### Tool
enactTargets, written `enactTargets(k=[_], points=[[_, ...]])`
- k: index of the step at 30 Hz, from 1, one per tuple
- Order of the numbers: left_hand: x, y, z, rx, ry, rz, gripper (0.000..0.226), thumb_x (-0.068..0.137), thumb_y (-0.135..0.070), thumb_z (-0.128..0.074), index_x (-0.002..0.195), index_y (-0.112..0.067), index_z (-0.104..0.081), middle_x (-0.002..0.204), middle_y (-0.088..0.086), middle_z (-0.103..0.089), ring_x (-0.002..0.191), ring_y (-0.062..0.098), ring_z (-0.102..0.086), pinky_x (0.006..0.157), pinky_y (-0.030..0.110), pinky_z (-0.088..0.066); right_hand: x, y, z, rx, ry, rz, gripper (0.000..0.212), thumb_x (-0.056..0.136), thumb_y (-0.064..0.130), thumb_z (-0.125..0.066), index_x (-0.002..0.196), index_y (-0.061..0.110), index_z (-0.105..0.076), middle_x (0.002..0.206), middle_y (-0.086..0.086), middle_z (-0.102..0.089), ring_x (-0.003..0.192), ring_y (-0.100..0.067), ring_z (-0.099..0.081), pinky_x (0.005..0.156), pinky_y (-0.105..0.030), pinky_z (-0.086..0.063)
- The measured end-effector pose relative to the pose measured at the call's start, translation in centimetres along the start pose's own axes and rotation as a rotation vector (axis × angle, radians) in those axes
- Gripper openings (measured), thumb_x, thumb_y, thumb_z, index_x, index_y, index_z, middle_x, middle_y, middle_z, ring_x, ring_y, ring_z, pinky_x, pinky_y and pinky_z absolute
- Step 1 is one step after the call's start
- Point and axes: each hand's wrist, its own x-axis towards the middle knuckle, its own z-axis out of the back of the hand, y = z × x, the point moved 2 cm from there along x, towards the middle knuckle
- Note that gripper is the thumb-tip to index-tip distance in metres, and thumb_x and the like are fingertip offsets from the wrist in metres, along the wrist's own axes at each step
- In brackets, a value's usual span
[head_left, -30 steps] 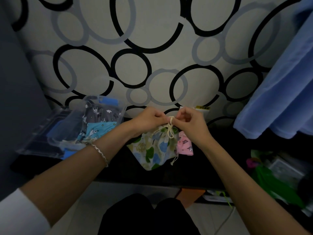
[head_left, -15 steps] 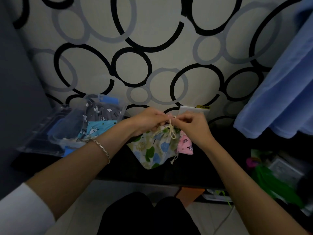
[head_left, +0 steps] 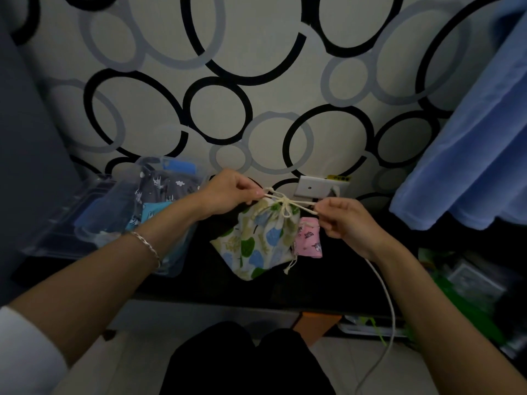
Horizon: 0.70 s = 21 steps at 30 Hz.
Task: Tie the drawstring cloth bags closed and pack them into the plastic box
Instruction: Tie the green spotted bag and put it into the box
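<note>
Two hands: my left hand [head_left: 225, 192] and right hand [head_left: 348, 220], together at the knot half a second ago, now stand apart either side of the leaf-print bag [head_left: 256, 243]. Each pinches a drawstring [head_left: 299, 203] end, drawn taut. The knot is cinching, so the bag, against the counter [head_left: 199, 283], is nearly ready to pack. Plastic box [head_left: 159, 160], left of the bag: contents blurred. Pink bag [head_left: 309, 238], right of it: half hidden, tie unseen.

Dim room: ring-patterned wall [head_left: 256, 67], blue curtain [head_left: 470, 155], tiled floor [head_left: 356, 363].
</note>
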Motion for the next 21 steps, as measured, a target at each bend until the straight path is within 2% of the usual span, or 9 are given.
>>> enactTargets(k=[3,5,8,10,12,14,17,20,21], points=[[-0.1,0.2,-0.7,-0.008,0.030,0.000,0.015,0.089,-0.033,-0.065,0.088,-0.020,-0.072,0.094,0.004,-0.071,0.088,0.011,-0.064,0.086,0.031,-0.051,0.5,0.4,-0.4,-0.015,-0.044,0.057,0.024,0.095,0.012,-0.055,0.078,0.011,-0.072,0.061,-0.006,-0.048,0.056,-0.014,-0.041,0.055,-0.024,-0.036],[-0.2,0.3,-1.4,0.020,0.116,0.000,0.029,0.076,-0.042,-0.075,0.099,-0.025,-0.068,0.100,-0.005,-0.069,0.092,0.004,-0.063,0.083,0.024,-0.053,1.1,1.2,-1.0,0.016,-0.091,0.111,0.021,0.095,0.013,-0.056,0.083,0.006,-0.072,0.069,-0.011,-0.052,0.061,-0.014,-0.046,0.063,-0.026,-0.039],[-0.1,0.0,-1.6,0.037,0.115,-0.082,0.009,0.081,-0.019,-0.075,0.090,-0.020,-0.071,0.086,-0.006,-0.070,0.075,-0.006,-0.063,0.071,0.016,-0.050,2.0,2.4,-1.5,-0.017,-0.120,0.160,0.010,0.092,0.012,-0.059,0.095,0.011,-0.069,0.084,-0.004,-0.063,0.077,-0.013,-0.058,0.077,-0.029,-0.045],[0.1,-0.5,-1.0,0.002,0.058,-0.102,0.007,0.088,-0.013,-0.066,0.092,-0.011,-0.073,0.090,0.002,-0.072,0.078,0.000,-0.064,0.076,0.019,-0.052,2.5,2.4,-1.5,-0.071,-0.027,0.102,0.053,0.081,0.010,-0.065,0.131,0.020,-0.052,0.110,0.003,-0.061,0.103,-0.012,-0.059,0.088,-0.031,-0.047],[0.3,-1.4,-0.3,0.020,0.058,-0.119,0.013,0.092,-0.014,-0.062,0.097,-0.009,-0.072,0.091,0.001,-0.072,0.080,0.001,-0.063,0.077,0.017,-0.051,2.7,2.0,-2.1,-0.209,0.090,0.018,0.089,0.072,0.011,-0.072,0.146,0.036,-0.030,0.130,0.003,-0.054,0.117,-0.015,-0.056,0.097,-0.038,-0.049],[0.2,-2.3,0.5,0.032,0.052,-0.153,0.011,0.093,-0.013,-0.060,0.092,-0.014,-0.071,0.082,-0.008,-0.068,0.074,-0.005,-0.061,0.072,0.012,-0.048,3.0,2.4,-2.9,-0.360,0.082,0.037,0.069,0.074,0.018,-0.079,0.136,0.019,-0.048,0.123,-0.003,-0.064,0.111,-0.019,-0.063,0.098,-0.044,-0.051],[-0.4,-3.5,2.5,-0.058,-0.153,-0.226,0.012,0.092,-0.014,-0.061,0.085,-0.015,-0.070,0.079,-0.004,-0.068,0.074,0.001,-0.060,0.071,0.020,-0.051,3.2,5.2,-4.4,-0.246,0.005,0.130,0.021,0.087,0.021,-0.071,0.105,0.010,-0.066,0.104,-0.006,-0.073,0.097,-0.020,-0.070,0.089,-0.040,-0.057],[-2.8,-4.5,4.3,-0.102,-0.494,-0.176,0.013,0.093,-0.021,-0.059,0.084,-0.014,-0.065,0.071,-0.003,-0.061,0.061,0.005,-0.053,0.057,0.021,-0.047,3.8,8.6,-5.8,-0.265,-0.040,0.285,0.017,0.090,0.019,-0.067,0.104,0.010,-0.063,0.106,-0.011,-0.070,0.098,-0.023,-0.068,0.087,-0.038,-0.057],[-3.7,-4.5,4.7,-0.086,-0.502,-0.081,0.019,0.093,-0.020,-0.055,0.076,-0.015,-0.062,0.066,-0.003,-0.058,0.056,0.008,-0.051,0.052,0.022,-0.044,4.0,9.5,-6.4,-0.294,-0.048,0.321,0.017,0.090,0.018,-0.067,0.103,0.008,-0.063,0.106,-0.013,-0.070,0.098,-0.024,-0.068,0.088,-0.040,-0.056]])
